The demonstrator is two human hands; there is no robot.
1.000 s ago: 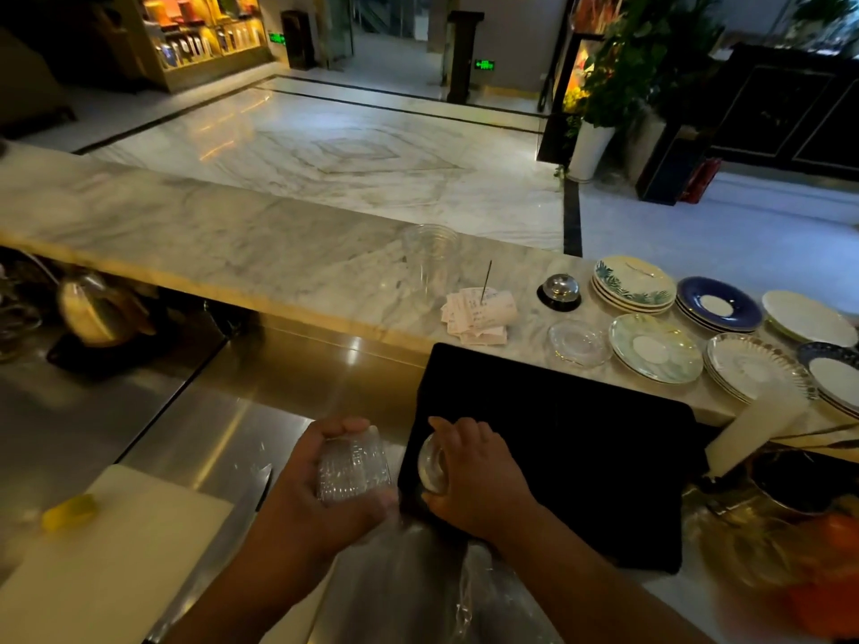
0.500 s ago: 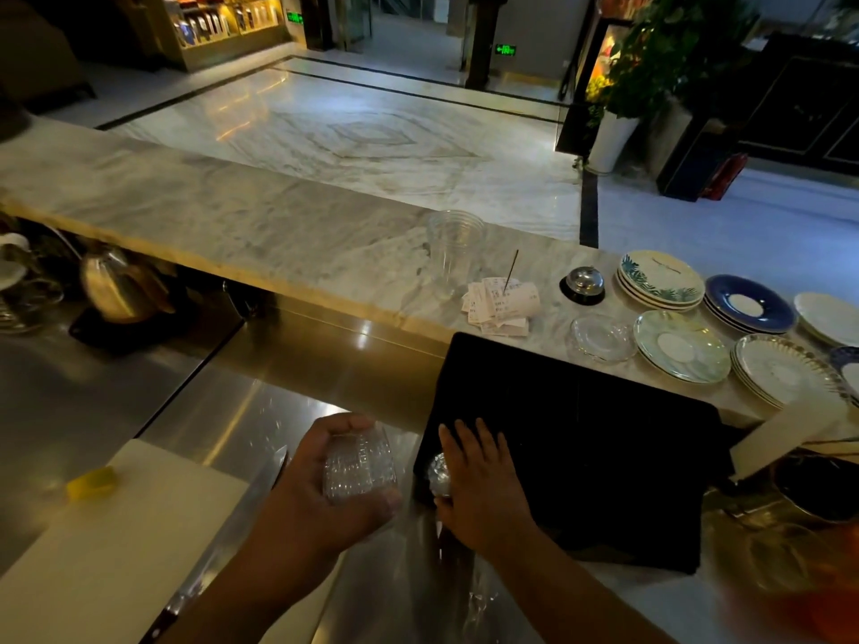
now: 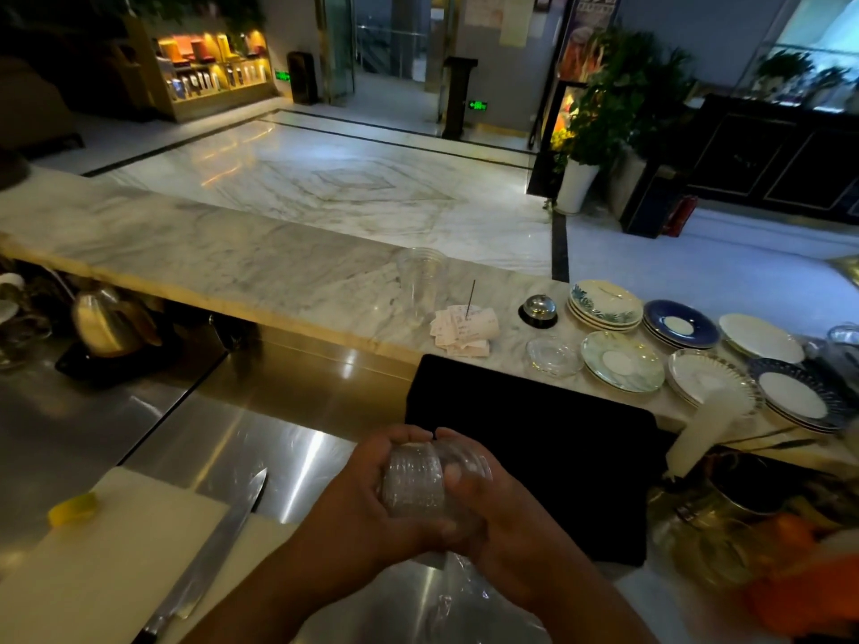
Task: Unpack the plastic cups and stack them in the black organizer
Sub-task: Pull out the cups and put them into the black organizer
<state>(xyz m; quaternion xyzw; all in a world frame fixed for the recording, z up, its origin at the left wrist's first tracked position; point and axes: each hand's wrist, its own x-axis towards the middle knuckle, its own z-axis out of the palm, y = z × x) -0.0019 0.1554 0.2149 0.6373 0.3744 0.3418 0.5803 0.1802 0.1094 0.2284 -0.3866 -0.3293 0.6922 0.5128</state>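
Observation:
A short stack of clear plastic cups (image 3: 418, 481) lies sideways between both my hands, just above the steel counter. My left hand (image 3: 367, 495) wraps its left side, and my right hand (image 3: 483, 504) closes over its right end. Crinkled clear wrapping (image 3: 458, 592) hangs below the hands. The black organizer (image 3: 558, 439) sits directly behind and to the right of my hands. Another clear plastic cup (image 3: 420, 283) stands upright on the marble bar top farther back.
A long knife (image 3: 218, 546) lies on a white cutting board (image 3: 93, 564) with a yellow piece (image 3: 74, 508) at left. Receipts on a spike (image 3: 465, 327), a bell (image 3: 538, 310), a glass dish (image 3: 553, 356) and stacked saucers (image 3: 623, 360) line the marble top. A kettle (image 3: 109, 320) stands far left.
My right hand left the organizer's edge and came to the cup stack, so both hands now grip it together. The view tilted upward.

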